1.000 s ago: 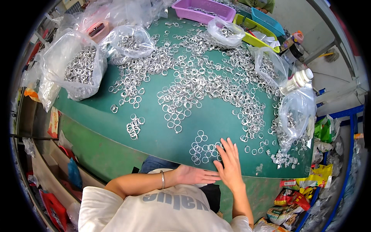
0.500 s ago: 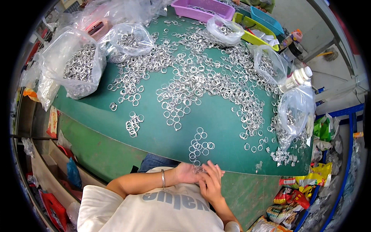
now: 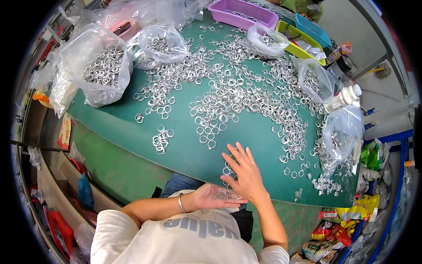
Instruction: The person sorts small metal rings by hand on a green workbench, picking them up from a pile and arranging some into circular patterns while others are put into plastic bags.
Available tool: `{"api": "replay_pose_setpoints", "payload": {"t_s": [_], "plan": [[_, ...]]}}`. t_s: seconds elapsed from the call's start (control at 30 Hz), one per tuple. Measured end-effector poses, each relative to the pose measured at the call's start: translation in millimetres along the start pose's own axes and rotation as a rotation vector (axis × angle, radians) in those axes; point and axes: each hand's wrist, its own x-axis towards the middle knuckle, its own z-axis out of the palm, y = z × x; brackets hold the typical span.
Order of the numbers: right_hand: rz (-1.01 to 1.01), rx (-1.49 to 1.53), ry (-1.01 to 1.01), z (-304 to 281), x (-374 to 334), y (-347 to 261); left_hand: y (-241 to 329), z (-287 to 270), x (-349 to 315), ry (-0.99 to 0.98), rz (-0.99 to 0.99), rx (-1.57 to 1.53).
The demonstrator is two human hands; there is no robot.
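Observation:
My left hand (image 3: 205,198) lies palm up just below the near edge of the green table (image 3: 184,149), fingers stretched toward the right. Several silver metal rings (image 3: 227,194) rest on its palm and fingers. Over the table's edge, my right hand (image 3: 246,176) is spread, palm down, with nothing seen in its fingers. It partly hides a small group of rings (image 3: 227,170) on the table. Farther back spreads a large loose heap of rings (image 3: 233,94). A smaller cluster of rings (image 3: 162,140) lies to the left.
Clear plastic bags of rings stand at the left (image 3: 105,94), back (image 3: 266,46) and right (image 3: 336,141). A purple basket (image 3: 244,20), a lime tray (image 3: 303,53) and a blue tray (image 3: 313,31) line the back. A white bottle (image 3: 345,97) lies at the right.
My right hand has moved from above the left palm up over the table edge, its fingers spreading. It now covers part of the small ring group. The view has shifted slightly.

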Motion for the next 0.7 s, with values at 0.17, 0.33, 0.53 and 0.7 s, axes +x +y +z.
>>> {"api": "replay_pose_setpoints", "payload": {"t_s": [0.17,0.33,0.53,0.7], "plan": [[-0.031,0.099,-0.127,2.4,-30.7,-16.4,5.7,-31.8,-0.1,-0.109,0.046,0.070],[-0.038,0.125,-0.123,8.9,-57.6,-31.6,8.7,-42.4,-0.5,-0.272,0.038,0.081],[-0.128,0.310,-0.050,17.2,-73.9,-33.1,17.4,-49.0,-5.3,0.053,0.129,0.321],[-0.109,0.112,-0.042,14.0,-35.1,-46.1,22.8,-57.1,-11.5,-0.140,0.079,0.194]]}}
